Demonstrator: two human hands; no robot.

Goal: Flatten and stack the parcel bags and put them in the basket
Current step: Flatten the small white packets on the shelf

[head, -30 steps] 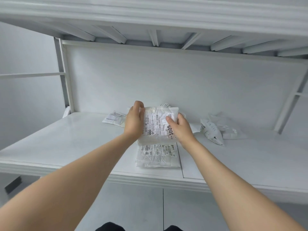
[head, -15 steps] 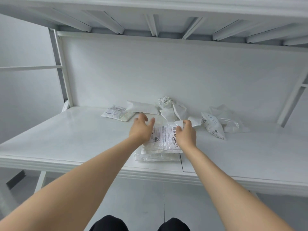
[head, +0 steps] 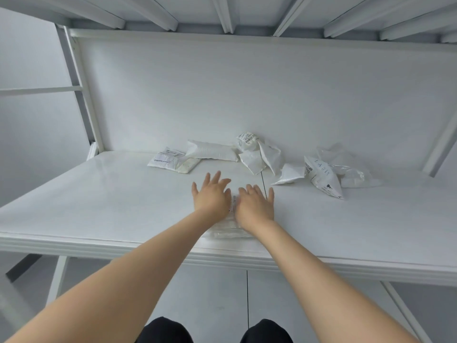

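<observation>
A small stack of flat white parcel bags (head: 226,230) lies near the front edge of the white table (head: 99,206). My left hand (head: 210,195) and my right hand (head: 254,204) press flat on top of the stack, side by side, fingers spread and straight. Most of the stack is hidden under my hands and wrists. Crumpled white parcel bags lie farther back: a labelled one (head: 170,160), a puffy one (head: 212,151), a bunched group (head: 259,155), a small one (head: 289,174) and a printed one (head: 321,175). No basket is in view.
A clear plastic bag (head: 351,169) lies behind the printed bag at the right. A white back panel (head: 247,95) closes the rear, with slats of an upper deck (head: 222,11) overhead. A white post (head: 84,95) stands at the left.
The labelled bag I held upright a second ago now lies on the stack. Both hands let go of it and spread flat on top, pressing down.
</observation>
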